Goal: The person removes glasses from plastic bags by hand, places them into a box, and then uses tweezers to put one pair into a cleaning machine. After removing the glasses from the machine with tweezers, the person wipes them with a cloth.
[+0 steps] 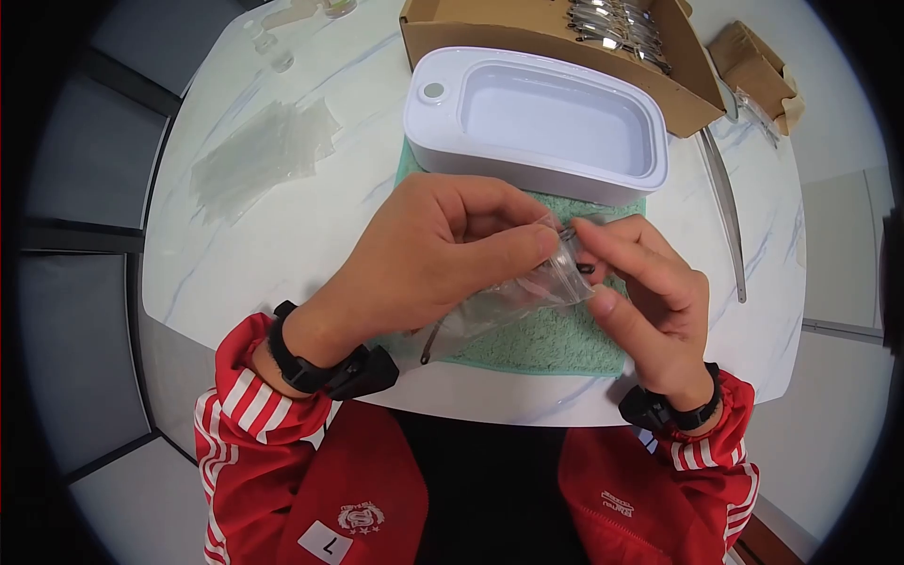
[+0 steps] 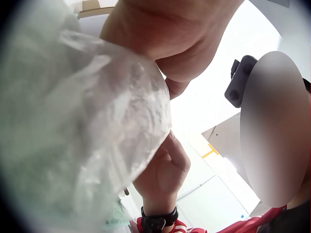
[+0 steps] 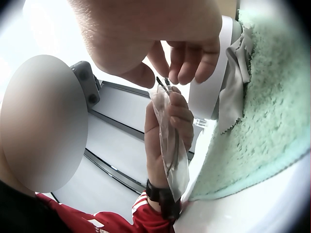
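Note:
My left hand (image 1: 443, 254) grips a clear plastic bag (image 1: 508, 306), thumb on top near its mouth. Inside lies a pair of eyeglasses (image 3: 167, 145); one thin arm with a dark tip shows through the film low at the left. More dark arm tips (image 1: 585, 268) stick out at the mouth. Around that mouth is my right hand (image 1: 659, 292), forefinger and thumb apart, their tips at the bag's edge and beside the arm tips. In the left wrist view the crinkled film covers much of the picture, and the lenses are hidden.
Beyond the hands, a white cleaner basin (image 1: 556, 118) stands on a green towel (image 1: 565, 339). A grey cloth (image 3: 233, 90) lies on the towel. Behind is a cardboard box (image 1: 490, 24) with several eyeglasses (image 1: 617, 28). Flat clear bags (image 1: 264, 155) lie left, a metal strip (image 1: 725, 212) right.

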The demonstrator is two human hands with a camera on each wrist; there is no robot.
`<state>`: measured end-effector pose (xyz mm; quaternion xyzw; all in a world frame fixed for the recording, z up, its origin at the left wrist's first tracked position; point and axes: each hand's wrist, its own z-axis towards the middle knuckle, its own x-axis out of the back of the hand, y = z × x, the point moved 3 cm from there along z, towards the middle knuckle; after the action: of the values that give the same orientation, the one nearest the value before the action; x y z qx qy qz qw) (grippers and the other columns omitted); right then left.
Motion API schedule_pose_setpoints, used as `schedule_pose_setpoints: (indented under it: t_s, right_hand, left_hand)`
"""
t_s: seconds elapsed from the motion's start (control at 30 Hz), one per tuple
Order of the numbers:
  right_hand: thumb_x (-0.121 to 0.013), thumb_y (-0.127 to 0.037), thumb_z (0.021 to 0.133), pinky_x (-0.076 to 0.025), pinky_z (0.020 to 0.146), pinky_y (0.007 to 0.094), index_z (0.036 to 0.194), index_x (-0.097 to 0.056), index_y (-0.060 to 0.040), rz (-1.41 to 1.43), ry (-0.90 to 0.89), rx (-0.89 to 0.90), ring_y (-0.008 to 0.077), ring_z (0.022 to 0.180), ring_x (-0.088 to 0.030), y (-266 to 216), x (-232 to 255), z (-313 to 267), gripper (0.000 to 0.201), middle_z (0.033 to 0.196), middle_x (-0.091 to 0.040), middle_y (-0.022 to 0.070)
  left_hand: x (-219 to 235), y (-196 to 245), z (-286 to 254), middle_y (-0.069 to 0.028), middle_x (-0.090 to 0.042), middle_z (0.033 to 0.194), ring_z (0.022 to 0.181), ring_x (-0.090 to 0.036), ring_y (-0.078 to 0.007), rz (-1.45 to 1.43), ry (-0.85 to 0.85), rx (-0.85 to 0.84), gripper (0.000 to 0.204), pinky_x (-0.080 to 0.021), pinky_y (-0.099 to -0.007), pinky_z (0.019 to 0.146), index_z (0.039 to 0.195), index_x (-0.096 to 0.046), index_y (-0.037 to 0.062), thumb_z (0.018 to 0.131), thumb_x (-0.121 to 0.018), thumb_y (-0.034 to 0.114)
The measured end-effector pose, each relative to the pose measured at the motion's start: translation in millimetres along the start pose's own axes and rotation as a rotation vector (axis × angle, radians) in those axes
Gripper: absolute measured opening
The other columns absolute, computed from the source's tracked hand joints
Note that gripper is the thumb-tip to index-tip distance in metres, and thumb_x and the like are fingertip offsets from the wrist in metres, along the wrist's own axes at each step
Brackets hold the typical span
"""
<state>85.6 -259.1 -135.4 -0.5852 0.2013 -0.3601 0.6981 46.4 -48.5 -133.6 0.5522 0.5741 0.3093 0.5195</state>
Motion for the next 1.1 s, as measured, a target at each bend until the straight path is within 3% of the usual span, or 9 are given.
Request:
schedule_pose_setpoints:
  t_s: [0.23, 0.4, 0.6, 1.1]
  right_hand:
    - [-0.068, 0.006, 0.084, -0.045, 0.082, 0.0269, 0.132, -0.063, 0.0023, 0.028, -0.028, -0.023, 0.0136, 0.088, -0.056, 1.0, -1.5, 0.7, 0.048, 0.103, -0.062, 0.0082]
    - [-0.076, -0.002, 0.085, -0.045, 0.081, 0.0253, 0.119, -0.065, 0.0011, 0.205, 0.041, -0.167, 0.0095, 0.086, -0.056, 2.1, -5.6, -2.8, 0.036, 0.099, -0.064, 0.004]
    - [-0.079, -0.003, 0.086, -0.045, 0.073, 0.0222, 0.099, -0.066, -0.0014, 0.118, 0.028, -0.261, 0.0057, 0.076, -0.057, 3.8, -8.9, -3.4, 0.018, 0.083, -0.065, -0.0014]
    - [-0.074, 0.0, 0.089, -0.044, 0.068, 0.0204, 0.089, -0.068, -0.0018, 0.015, 0.023, -0.29, 0.003, 0.075, -0.056, 3.6, -9.8, -4.1, 0.006, 0.079, -0.065, -0.0025]
  left_hand:
    - [1.2, -4.0, 0.8, -0.0081, -0.073, 0.099, 0.088, -0.069, -0.0095, 0.042, 0.001, -0.031, 0.022, -0.055, -0.0231, 0.078, 0.113, -0.067, -0.0051, 0.097, -0.067, 0.01]
    - [0.1, -7.8, 0.9, -0.0042, -0.07, 0.098, 0.089, -0.067, -0.0082, 0.002, -0.053, -0.04, 0.017, -0.055, -0.0226, 0.076, 0.109, -0.065, -0.0029, 0.096, -0.067, 0.007]
    - [-1.0, -9.2, 0.8, -0.0021, -0.068, 0.095, 0.086, -0.066, -0.0072, 0.014, -0.075, -0.02, 0.014, -0.055, -0.0224, 0.077, 0.107, -0.065, -0.002, 0.095, -0.066, 0.005]
    - [-3.8, -12.0, 1.2, -0.002, -0.069, 0.091, 0.082, -0.064, -0.0064, 0.121, -0.144, -0.009, 0.011, -0.053, -0.0228, 0.074, 0.103, -0.067, 0.0003, 0.095, -0.069, 0.007]
